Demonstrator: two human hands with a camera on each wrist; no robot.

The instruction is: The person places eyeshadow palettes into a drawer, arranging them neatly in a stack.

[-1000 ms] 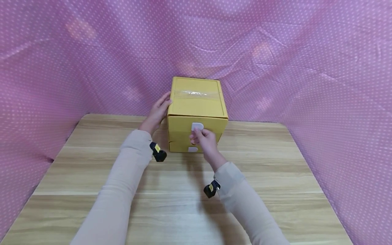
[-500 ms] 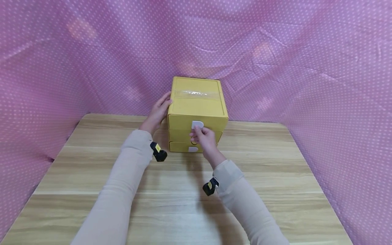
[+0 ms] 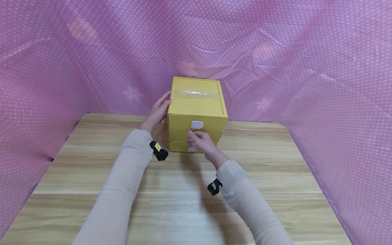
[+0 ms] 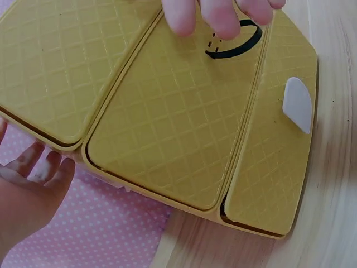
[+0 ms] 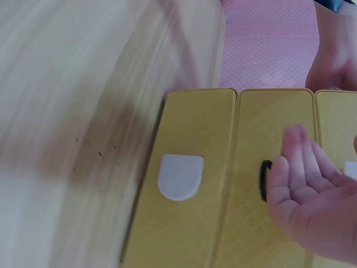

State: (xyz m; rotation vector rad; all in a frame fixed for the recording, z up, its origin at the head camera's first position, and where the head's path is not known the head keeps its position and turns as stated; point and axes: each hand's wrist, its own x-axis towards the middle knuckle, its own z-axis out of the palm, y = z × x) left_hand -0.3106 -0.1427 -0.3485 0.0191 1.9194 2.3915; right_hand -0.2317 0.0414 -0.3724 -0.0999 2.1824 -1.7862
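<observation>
A small yellow cabinet (image 3: 197,107) with three stacked drawers stands near the back of the table. White tabs mark the top drawer (image 3: 180,120) and the bottom drawer (image 4: 273,151); a black loop handle (image 4: 240,54) is on the middle drawer (image 4: 167,111). All three fronts look closed. My left hand (image 3: 158,112) rests against the cabinet's left side, fingers extended; the left wrist view shows its fingertips at the edge. My right hand (image 5: 312,195) is before the middle drawer, beside the loop, with loosely bent fingers and nothing held. In the head view it hides the loop.
Clear tape (image 3: 196,93) crosses the cabinet's top. The wooden table (image 3: 171,204) extends in front and to both sides. Pink dotted cloth (image 3: 275,61) hangs behind and around it, close to the cabinet's back.
The top drawer, slightly ajar a second ago, has gone in flush. My right hand has let go of its white tab and dropped lower. My left hand has stayed put.
</observation>
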